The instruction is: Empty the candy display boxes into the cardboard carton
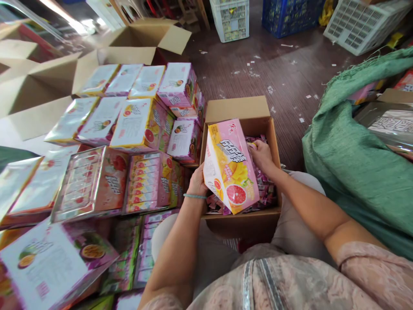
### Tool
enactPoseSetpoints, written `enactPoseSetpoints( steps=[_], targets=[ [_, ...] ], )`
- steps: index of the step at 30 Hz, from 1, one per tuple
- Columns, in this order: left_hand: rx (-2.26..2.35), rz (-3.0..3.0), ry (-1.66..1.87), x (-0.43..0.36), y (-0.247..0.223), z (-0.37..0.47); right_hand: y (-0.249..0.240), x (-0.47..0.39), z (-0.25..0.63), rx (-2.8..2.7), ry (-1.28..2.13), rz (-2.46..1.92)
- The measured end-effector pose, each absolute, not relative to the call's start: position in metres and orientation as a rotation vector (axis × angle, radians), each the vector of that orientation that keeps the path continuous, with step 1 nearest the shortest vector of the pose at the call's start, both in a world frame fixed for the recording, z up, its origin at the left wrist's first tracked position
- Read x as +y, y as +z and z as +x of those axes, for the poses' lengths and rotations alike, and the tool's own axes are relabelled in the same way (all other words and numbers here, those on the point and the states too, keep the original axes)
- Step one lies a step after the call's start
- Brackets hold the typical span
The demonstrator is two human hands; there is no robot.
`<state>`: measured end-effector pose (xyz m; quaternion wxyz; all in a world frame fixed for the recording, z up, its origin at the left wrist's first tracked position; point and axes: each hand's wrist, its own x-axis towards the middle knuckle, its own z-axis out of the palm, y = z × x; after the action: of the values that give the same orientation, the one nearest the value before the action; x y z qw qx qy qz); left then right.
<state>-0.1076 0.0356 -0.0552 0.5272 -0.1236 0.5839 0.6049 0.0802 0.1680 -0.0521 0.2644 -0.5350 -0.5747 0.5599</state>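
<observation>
Over the carton (237,109), my left hand (197,181) grips the box (230,168), best held steady; my right hand (262,157)'s hold I can't tell.

The fruit-printed box (237,161) is pink and yellow, the carton (237,110) brown.

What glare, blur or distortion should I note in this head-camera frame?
Head view, upper left: white glare streaks; head view, left: an open carton smeared and stretched; head view, left of centre: sheen on the stacked boxes; head view, middle: the pink-and-yellow box fairly sharp, large lettering crisp.
</observation>
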Motion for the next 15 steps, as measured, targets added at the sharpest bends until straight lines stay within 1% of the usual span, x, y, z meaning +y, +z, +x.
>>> enactPoseSetpoints(
  steps=[3, 6, 11, 15],
  targets=[
    [1.582, -0.384, 1.513, 0.035, -0.055, -0.117, -0.045, 0.169, 0.087, -1.532, 1.482, -1.551],
    [1.664, -0.393, 1.528, 0.034, -0.058, -0.121, -0.045, 0.165, 0.091, -1.529, 1.438, -1.575],
    [1.639, -0.352, 1.463, 0.032, -0.063, -0.116, -0.057, 0.163, 0.093, -1.533, 1.381, -1.546],
    [1.578, -0.26, 1.436, 0.033, -0.069, -0.107, -0.071, 0.166, 0.081, -1.502, 1.489, -1.585]
  ],
)
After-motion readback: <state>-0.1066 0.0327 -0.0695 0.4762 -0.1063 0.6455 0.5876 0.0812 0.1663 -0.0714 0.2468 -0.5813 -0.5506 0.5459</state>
